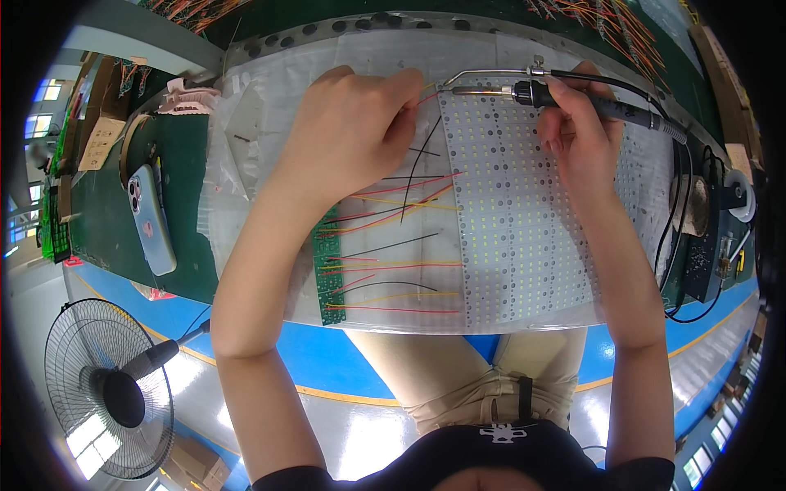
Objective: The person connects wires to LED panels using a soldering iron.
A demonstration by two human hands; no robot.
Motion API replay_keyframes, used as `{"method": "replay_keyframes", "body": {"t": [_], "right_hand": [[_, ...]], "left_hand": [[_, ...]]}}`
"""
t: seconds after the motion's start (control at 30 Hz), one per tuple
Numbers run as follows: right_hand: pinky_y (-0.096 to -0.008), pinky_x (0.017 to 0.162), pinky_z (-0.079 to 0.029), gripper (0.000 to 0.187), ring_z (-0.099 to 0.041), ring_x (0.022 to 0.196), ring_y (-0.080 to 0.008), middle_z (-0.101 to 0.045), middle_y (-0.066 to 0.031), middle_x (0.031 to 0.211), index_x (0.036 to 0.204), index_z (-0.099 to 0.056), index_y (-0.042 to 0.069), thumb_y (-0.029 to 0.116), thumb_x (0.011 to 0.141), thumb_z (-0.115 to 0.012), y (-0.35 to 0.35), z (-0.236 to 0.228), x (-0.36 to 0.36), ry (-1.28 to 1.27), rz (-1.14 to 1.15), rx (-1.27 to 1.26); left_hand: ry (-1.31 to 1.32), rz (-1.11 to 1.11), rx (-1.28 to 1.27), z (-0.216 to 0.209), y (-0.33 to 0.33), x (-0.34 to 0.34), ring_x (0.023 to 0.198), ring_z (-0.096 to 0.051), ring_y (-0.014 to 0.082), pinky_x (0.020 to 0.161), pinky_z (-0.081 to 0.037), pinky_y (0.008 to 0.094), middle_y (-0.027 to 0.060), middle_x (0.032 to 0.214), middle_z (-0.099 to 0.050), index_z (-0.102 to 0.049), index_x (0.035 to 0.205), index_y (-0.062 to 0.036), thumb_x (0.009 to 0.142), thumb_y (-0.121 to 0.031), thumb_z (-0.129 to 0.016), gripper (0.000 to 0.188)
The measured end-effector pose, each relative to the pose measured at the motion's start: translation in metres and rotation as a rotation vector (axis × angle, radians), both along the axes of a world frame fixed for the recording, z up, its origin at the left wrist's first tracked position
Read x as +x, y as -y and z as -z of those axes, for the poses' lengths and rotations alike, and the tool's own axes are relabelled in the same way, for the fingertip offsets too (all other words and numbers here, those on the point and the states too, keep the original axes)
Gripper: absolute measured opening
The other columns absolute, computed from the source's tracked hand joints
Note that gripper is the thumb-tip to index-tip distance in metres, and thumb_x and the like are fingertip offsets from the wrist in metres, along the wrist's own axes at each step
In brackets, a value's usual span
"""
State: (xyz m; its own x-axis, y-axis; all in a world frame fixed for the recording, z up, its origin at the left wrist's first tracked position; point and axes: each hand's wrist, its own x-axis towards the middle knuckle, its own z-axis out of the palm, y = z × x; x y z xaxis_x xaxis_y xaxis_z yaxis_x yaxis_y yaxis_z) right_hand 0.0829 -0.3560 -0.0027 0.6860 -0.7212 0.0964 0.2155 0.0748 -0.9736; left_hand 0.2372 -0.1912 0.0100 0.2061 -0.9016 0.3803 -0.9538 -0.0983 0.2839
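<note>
Green bench (184, 192): right hand (580, 123) grips soldering iron (565, 99), left hand (356, 123) pinches red wire (429, 97), best steadied against dotted panel (532, 213).

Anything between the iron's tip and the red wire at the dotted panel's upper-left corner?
Nothing visible blocks the soldering iron there; the thin metal tube bends down just beside its tip. Whether tip and red wire touch is too small to tell.
</note>
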Motion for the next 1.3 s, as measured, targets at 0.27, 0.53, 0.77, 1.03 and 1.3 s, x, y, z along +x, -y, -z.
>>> {"method": "replay_keyframes", "body": {"t": [0.27,0.53,0.77,1.03,1.3], "right_hand": [[-0.0217,0.036,-0.028,0.011,-0.042,0.039,-0.0084,-0.047,-0.0026,0.049,0.079,-0.052,0.005,0.012,0.08,-0.06,0.002,0.004,0.0,0.073,0.0,0.03],[-0.022,0.036,-0.029,0.009,-0.044,0.04,-0.0086,-0.05,-0.0021,0.054,0.08,-0.054,0.004,0.01,0.08,-0.061,0.006,0.005,0.0,0.123,0.028,0.056],[-0.0204,0.043,-0.032,0.015,-0.042,0.046,-0.0058,-0.05,-0.0007,0.058,0.087,-0.056,0.003,0.014,0.081,-0.066,0.001,0.001,0.006,0.169,0.1,-0.099],[-0.0221,0.046,-0.033,0.015,-0.038,0.049,-0.0053,-0.046,0.0017,0.059,0.088,-0.055,0.006,0.018,0.085,-0.063,0.008,0.004,0.008,0.237,0.287,-0.084],[-0.0221,0.045,-0.032,0.014,-0.036,0.049,-0.0051,-0.042,0.0033,0.059,0.087,-0.053,0.008,0.02,0.086,-0.061,0.009,0.002,0.009,0.208,0.236,0.013]], "left_hand": [[-0.018,-0.003,-0.013,0.002,-0.001,0.001,0.042,-0.039,0.0235,0.053,-0.035,0.0325,0.0037,0.047,-0.046,-0.047,0.067,-0.0076,0.07,-0.002,-0.058,0.012],[-0.028,-0.004,-0.016,0.002,0.001,0.001,0.043,-0.04,0.024,0.053,-0.035,0.0326,0.0041,0.047,-0.047,-0.048,0.067,-0.0075,0.07,-0.002,-0.059,0.013],[-0.011,-0.019,0.018,-0.003,-0.002,0.004,0.046,-0.045,0.0241,0.054,-0.036,0.0335,0.0035,0.049,-0.049,-0.049,0.069,-0.008,0.07,-0.003,-0.059,0.011],[-0.037,-0.156,-0.048,-0.024,-0.024,0.04,0.052,-0.042,0.0181,0.05,-0.033,0.0287,0.0082,0.058,-0.046,-0.048,0.07,-0.002,0.074,-0.016,-0.063,0.021],[-0.458,-0.183,0.667,-0.041,-0.052,0.063,0.053,-0.044,0.0117,0.05,-0.033,0.0284,0.0046,0.056,-0.054,-0.058,0.063,-0.0006,0.082,-0.024,-0.059,0.03]]}}
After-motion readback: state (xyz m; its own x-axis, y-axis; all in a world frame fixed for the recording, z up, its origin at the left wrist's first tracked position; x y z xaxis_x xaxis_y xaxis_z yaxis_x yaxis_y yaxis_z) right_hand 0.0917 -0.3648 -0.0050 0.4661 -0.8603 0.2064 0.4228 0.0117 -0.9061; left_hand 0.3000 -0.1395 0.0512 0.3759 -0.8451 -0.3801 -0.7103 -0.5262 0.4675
